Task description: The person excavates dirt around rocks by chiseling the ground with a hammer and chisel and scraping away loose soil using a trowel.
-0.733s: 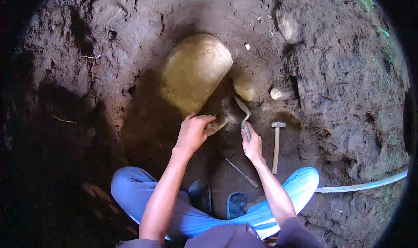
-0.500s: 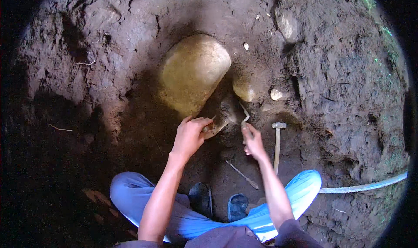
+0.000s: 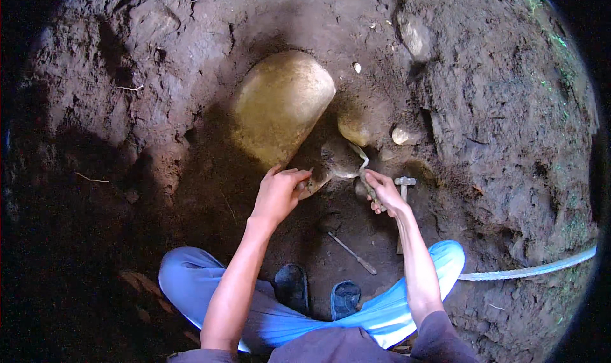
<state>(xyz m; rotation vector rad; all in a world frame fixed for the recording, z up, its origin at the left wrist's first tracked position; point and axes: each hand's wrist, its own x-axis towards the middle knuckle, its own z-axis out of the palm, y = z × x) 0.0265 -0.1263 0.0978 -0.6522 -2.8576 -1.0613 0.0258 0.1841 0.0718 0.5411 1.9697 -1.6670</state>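
My right hand (image 3: 384, 191) is closed round the handle of a small trowel-like tool (image 3: 364, 160) with a bent neck. Its narrow end points up and left, close below a rounded yellowish stone (image 3: 354, 131). My left hand (image 3: 276, 194) is curled below a large smooth boulder (image 3: 280, 105) set in the dark soil. A thin tip shows at its fingers; what they hold is mostly hidden. Beside those fingers is a pale stone edge (image 3: 314, 186). Another pale, partly buried stone (image 3: 344, 170) lies between my hands.
A hammer (image 3: 405, 182) lies to the right, its handle partly behind my right forearm. A thin screwdriver-like tool (image 3: 353, 253) rests on the soil before my sandalled feet. A small pale stone (image 3: 401, 135) sits farther right. A light hose or rope (image 3: 528, 271) runs off right.
My right hand has moved right and turned, and the trowel-like tool has shifted slightly right with it. My right forearm now covers part of the hammer handle. My left hand stays nearly in place.
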